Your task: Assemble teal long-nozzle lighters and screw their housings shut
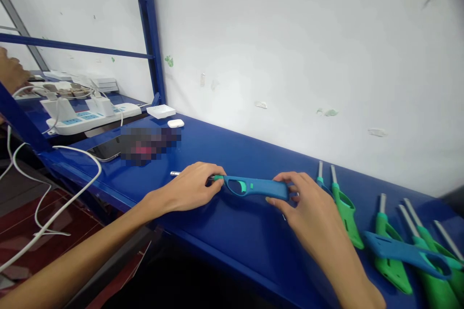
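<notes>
A blue gas lighter (266, 188) with a green trigger is held level between both hands, just over the blue table (232, 231). My left hand (197, 183) pinches its green collar at the neck, and the metal tip shows past the knuckles on the left. At the other end, my right hand (304, 198) grips the butt of the handle between thumb and fingers. Right of that hand lie several more lighters, among them a green lighter (347, 217) and a blue lighter (402, 251) resting across green ones.
A phone (108, 148), a white earbud case (176, 123) and a white box (161, 111) lie at the back left. Beyond the blue frame post (150, 34) sits a power strip (94, 118); its white cable (83, 193) hangs at the left. Another person's hand (12, 71) shows far left.
</notes>
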`<action>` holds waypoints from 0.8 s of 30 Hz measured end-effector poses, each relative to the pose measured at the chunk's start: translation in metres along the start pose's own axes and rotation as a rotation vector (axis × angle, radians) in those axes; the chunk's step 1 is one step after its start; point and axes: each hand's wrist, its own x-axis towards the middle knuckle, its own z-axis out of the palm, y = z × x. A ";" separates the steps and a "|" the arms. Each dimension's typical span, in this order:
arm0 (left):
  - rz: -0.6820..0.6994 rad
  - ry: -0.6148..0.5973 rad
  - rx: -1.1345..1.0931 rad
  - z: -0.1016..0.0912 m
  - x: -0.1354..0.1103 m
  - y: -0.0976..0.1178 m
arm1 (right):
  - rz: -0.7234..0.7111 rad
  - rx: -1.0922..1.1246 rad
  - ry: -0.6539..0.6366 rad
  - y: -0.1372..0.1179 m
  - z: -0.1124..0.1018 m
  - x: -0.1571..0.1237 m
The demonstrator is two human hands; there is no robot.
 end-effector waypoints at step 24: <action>-0.046 0.040 0.136 0.006 -0.002 0.019 | -0.194 -0.020 -0.206 -0.009 0.000 -0.002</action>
